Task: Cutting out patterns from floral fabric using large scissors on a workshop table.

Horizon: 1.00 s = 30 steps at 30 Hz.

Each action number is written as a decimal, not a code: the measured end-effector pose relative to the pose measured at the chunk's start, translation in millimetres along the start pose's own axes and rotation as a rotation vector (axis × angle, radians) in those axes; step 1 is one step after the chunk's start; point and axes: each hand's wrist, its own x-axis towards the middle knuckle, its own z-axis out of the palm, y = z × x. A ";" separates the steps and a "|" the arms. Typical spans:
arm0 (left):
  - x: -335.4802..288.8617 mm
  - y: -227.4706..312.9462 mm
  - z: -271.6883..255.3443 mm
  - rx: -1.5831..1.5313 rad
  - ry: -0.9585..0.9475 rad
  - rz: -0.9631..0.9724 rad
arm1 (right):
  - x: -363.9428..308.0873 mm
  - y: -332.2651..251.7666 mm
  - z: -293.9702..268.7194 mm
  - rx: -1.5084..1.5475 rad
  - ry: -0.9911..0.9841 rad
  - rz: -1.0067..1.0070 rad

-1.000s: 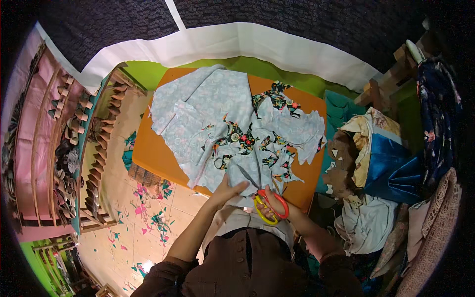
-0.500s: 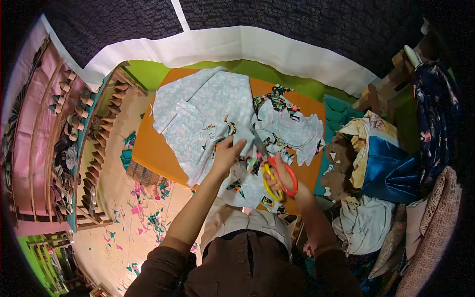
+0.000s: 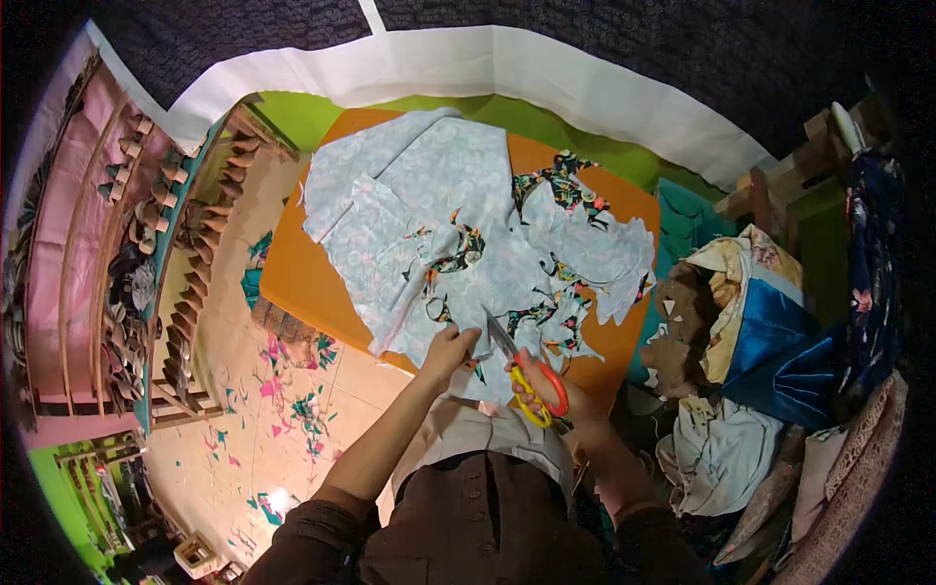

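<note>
A large pale blue fabric point(image 3: 419, 185), with a dark floral face showing where edges turn over, lies crumpled and jagged-edged across an orange table. My right hand point(image 3: 570, 402) holds scissors point(image 3: 558, 388) with one red and one yellow handle; their metal blades point up and to the left over the cloth. Near the table's front edge, my left hand point(image 3: 448, 356) is closed, pinching the pale fabric beside the blade tips. Its fingertips are partly hidden. Irregular cut parts of the cloth point(image 3: 609, 253) spread to the right, with dark floral bits among them.
The orange table point(image 3: 278, 283) shows at the left. Shoe forms line a rack point(image 3: 185, 322) farther left. Pink and green scraps point(image 3: 292, 390) litter the tiled floor. At right are teal material point(image 3: 682, 219), a blue shiny cloth point(image 3: 770, 341) and a heap of white fabric point(image 3: 717, 453).
Both hands have come nearer my body, and the left has lowered the raised cloth onto the table. The scissors, previously among the folds, now show their blades. The view has shifted slightly.
</note>
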 end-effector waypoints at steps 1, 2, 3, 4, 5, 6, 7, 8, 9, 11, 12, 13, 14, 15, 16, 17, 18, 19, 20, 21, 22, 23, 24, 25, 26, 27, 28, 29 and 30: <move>0.9 -1.6 0.3 0.039 0.008 -0.033 | -1.4 3.5 -0.2 -0.050 0.021 -0.006; 1.7 -2.8 -1.2 0.028 0.021 -0.035 | 0.8 6.9 -1.0 -0.007 -0.005 0.027; 4.1 -3.1 -1.3 0.032 0.020 -0.044 | 2.6 10.4 -1.3 0.002 -0.004 0.033; 3.9 2.3 -0.2 0.054 0.052 -0.002 | 3.5 13.5 -0.6 0.018 -0.004 0.028; 3.9 5.0 0.2 0.077 0.084 0.040 | 3.7 15.7 -0.5 0.034 -0.003 0.022; 13.7 -6.9 -3.5 0.053 0.097 0.096 | 2.9 15.1 -1.9 0.076 -0.059 0.013; 13.4 -3.5 -0.9 0.060 0.092 0.090 | 3.0 16.0 -2.3 0.086 -0.057 0.013; 12.3 -0.3 1.5 0.028 0.084 0.077 | 3.3 17.7 -1.6 0.031 -0.031 -0.047; 10.6 3.1 3.9 -0.005 0.077 0.064 | 4.2 18.9 -1.1 -0.025 -0.006 -0.108; 6.0 6.0 8.0 -0.013 0.059 0.049 | 6.5 20.1 -0.3 0.025 -0.023 -0.126; 6.4 4.0 9.2 -0.038 0.057 0.051 | 7.9 20.2 0.2 0.069 -0.040 -0.145; 5.4 2.5 9.8 -0.063 0.055 0.051 | 8.2 18.6 2.2 0.076 -0.040 -0.144; 3.8 1.7 8.4 -0.058 0.054 0.047 | 7.9 15.2 4.6 0.094 -0.037 -0.149; 1.7 1.5 6.1 0.002 0.019 0.022 | 8.0 13.5 6.0 0.111 -0.035 -0.154; 0.4 1.7 5.6 0.061 -0.019 -0.001 | 11.2 15.5 4.2 0.117 -0.033 -0.155; -0.6 0.6 8.4 0.066 -0.023 -0.004 | 16.8 19.6 1.4 0.098 -0.037 -0.147; -1.6 -1.2 13.2 -0.012 -0.002 0.093 | 19.9 21.6 -0.3 0.079 -0.041 -0.138; -2.9 -2.9 14.8 -0.092 0.024 0.190 | 20.6 20.8 1.1 0.081 -0.043 -0.137; 1.2 -6.2 12.5 -0.098 0.002 0.222 | 21.2 19.5 3.3 0.049 -0.033 -0.145; 2.5 -8.2 11.7 -0.095 0.004 0.220 | 21.7 18.5 4.5 0.016 -0.022 -0.153; 1.6 -5.9 13.2 -0.089 0.002 0.215 | 22.5 18.8 3.3 0.019 -0.023 -0.152; 1.0 -4.0 14.0 -0.083 -0.001 0.209 | 23.3 19.7 0.7 0.062 -0.054 -0.145; 0.8 -3.2 13.7 -0.080 -0.002 0.208 | 23.4 20.0 -1.5 0.104 -0.085 -0.138; 1.0 -1.9 13.3 -0.051 0.011 0.183 | 22.8 18.9 -3.0 0.107 -0.086 -0.140; 1.3 -0.3 13.0 -0.022 0.024 0.159 | 21.2 17.1 -4.1 0.103 -0.097 -0.146; 1.5 1.8 12.3 -0.019 0.022 0.159 | 20.1 15.3 -4.4 0.100 -0.108 -0.152; -0.2 6.4 12.5 0.004 0.026 0.114 | 18.9 14.2 -3.8 0.104 -0.106 -0.154; -0.8 9.0 12.4 0.027 0.029 0.069 | 17.9 13.1 -3.0 0.115 -0.114 -0.159; 0.2 8.2 11.7 0.030 0.026 0.067 | 17.5 12.8 -2.4 0.127 -0.123 -0.165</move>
